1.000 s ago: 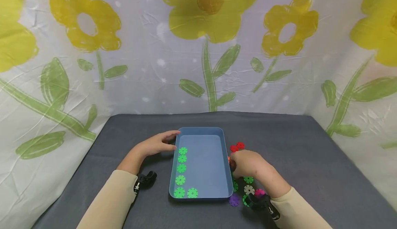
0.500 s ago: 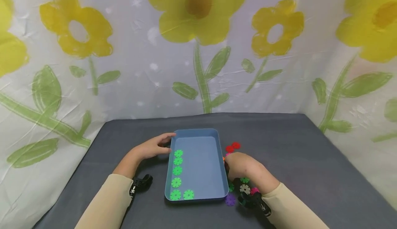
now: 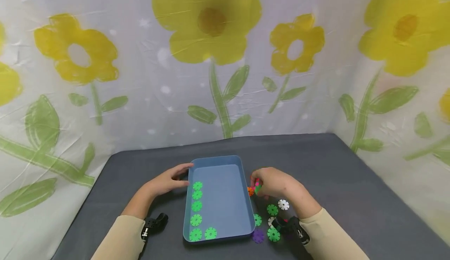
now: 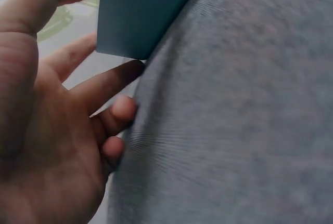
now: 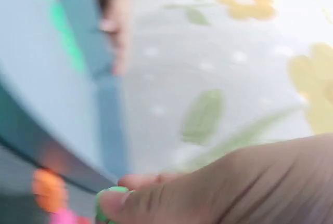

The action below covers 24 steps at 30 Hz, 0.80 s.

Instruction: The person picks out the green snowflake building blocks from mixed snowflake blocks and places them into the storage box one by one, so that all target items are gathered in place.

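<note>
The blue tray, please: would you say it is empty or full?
Neither: the blue tray is partly filled, with six green snowflake discs at its left and near edges and bare floor elsewhere.

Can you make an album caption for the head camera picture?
Right-hand fingers pinch a green piece beside a blue tray holding six other green pieces.
</note>
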Each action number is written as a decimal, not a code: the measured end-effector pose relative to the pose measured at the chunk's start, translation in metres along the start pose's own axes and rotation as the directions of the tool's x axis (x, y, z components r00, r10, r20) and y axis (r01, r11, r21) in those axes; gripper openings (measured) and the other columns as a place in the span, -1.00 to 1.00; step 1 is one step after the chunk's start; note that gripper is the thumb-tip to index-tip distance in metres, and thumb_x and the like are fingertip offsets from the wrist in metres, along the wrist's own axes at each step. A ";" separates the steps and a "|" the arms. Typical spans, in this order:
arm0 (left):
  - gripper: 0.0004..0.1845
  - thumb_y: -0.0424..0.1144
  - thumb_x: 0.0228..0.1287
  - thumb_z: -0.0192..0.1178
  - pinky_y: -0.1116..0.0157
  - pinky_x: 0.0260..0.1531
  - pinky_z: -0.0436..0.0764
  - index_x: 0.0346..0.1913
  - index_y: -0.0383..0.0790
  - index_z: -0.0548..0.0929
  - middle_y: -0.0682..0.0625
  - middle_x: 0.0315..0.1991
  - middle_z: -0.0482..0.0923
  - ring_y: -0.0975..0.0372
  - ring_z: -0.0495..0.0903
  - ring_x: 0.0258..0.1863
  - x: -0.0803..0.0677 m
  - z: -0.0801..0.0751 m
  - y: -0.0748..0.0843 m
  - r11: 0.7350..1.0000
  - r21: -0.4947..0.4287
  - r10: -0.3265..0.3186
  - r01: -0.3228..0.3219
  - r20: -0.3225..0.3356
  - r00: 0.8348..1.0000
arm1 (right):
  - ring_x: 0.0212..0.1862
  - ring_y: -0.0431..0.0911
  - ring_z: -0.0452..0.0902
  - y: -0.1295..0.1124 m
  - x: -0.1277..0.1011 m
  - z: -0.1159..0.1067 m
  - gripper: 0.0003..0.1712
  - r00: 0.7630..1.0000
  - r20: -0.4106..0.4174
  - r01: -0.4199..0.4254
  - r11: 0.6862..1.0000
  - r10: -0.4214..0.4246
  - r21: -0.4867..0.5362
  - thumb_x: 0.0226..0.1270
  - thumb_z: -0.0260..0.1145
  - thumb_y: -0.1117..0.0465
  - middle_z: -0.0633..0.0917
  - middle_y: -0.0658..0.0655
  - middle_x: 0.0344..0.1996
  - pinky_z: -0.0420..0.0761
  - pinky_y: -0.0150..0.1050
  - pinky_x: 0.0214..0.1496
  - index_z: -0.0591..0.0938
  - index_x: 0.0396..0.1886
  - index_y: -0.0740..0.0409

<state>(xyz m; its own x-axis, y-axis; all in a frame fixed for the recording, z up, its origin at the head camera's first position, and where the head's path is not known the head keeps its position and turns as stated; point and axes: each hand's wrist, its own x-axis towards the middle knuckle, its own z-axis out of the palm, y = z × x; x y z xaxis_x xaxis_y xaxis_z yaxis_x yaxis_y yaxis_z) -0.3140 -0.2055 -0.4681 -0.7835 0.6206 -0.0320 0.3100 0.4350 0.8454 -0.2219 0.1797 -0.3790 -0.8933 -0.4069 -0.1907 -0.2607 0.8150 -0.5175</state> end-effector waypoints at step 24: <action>-0.36 -0.01 0.49 0.26 0.23 -0.45 0.42 0.53 -0.05 0.38 -0.03 -0.25 0.46 0.17 0.39 -0.40 -0.027 0.011 0.000 0.987 0.162 0.039 -0.002 -0.222 0.974 | -0.34 -0.34 0.54 -0.063 0.025 0.043 -0.65 0.937 0.137 0.305 0.944 -0.321 0.123 0.39 0.37 0.40 0.78 -0.07 -0.08 0.50 -0.38 -0.28 0.77 0.12 0.14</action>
<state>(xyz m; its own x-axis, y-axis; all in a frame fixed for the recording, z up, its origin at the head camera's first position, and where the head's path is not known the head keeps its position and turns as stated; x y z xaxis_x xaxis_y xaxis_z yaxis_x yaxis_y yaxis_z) -0.2869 -0.2151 -0.4735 -0.8707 0.4769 0.1198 0.3950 0.5332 0.7481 -0.2126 0.1005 -0.3872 -0.7036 -0.6992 -0.1269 -0.4736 0.5946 -0.6497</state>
